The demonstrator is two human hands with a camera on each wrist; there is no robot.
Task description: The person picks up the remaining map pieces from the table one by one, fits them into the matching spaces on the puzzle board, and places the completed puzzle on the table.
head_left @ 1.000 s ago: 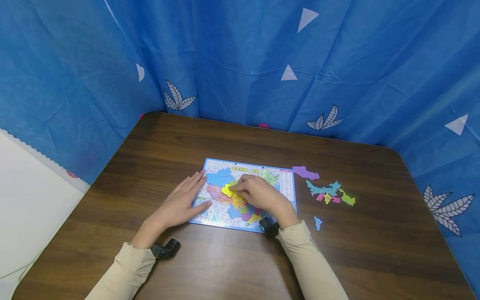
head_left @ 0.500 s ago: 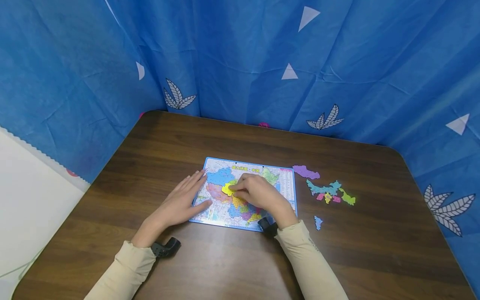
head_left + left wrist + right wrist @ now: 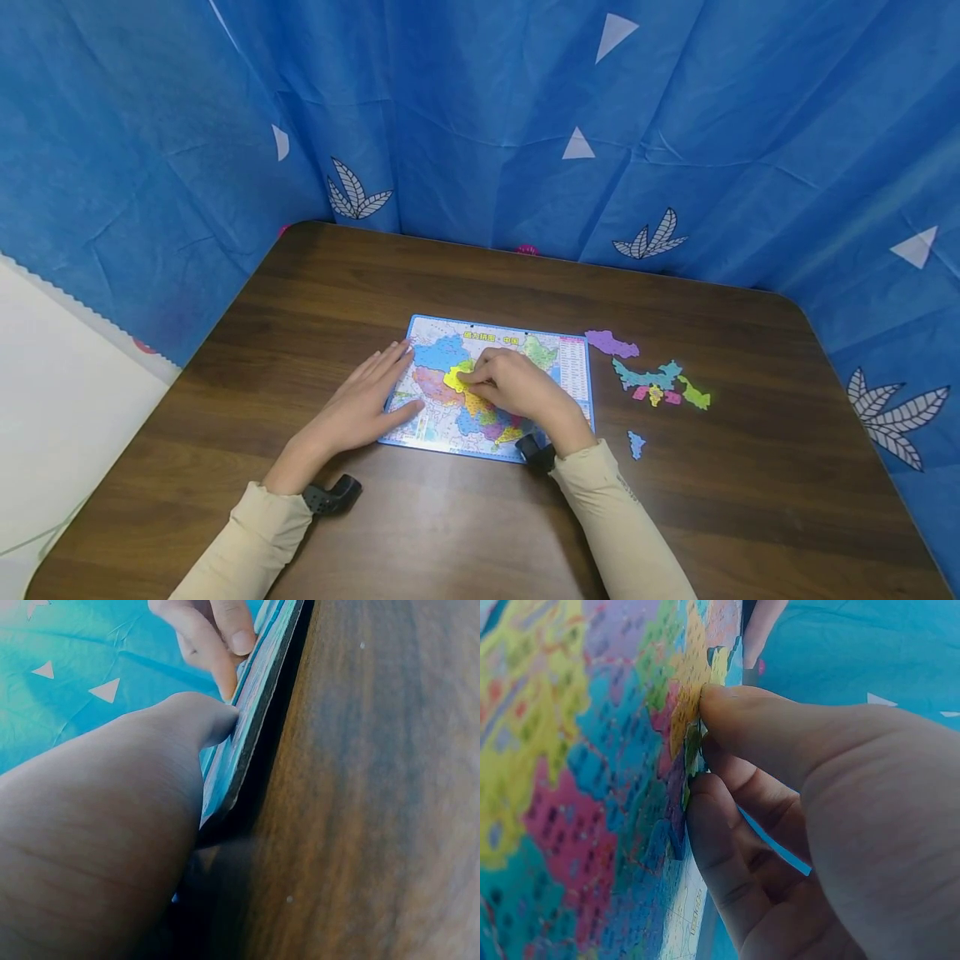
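Note:
A map puzzle board [image 3: 442, 443] with a blue border lies on the table, many coloured map pieces on it. My left hand [image 3: 363, 404] rests on its left edge, fingers straight and thumb apart; the left wrist view shows the thumb [image 3: 217, 720] on the edge. Over the middle of the board, my right hand [image 3: 517, 383] pinches a bright yellow puzzle piece [image 3: 453, 379] between thumb and curled fingers. In the right wrist view the thumb and fingertips [image 3: 712, 701] meet the board's surface, and the fingers hide part of the piece.
Right of the board lie loose puzzle pieces: a purple one [image 3: 612, 343], a teal one [image 3: 637, 377], a green one [image 3: 696, 395], small pink and yellow ones, and a small blue one [image 3: 636, 445]. A blue curtain [image 3: 480, 125] hangs behind the wooden table [image 3: 420, 533].
The right fingers stay at the yellow piece, with only a very slight shift. The left hand and the loose pieces have not visibly moved.

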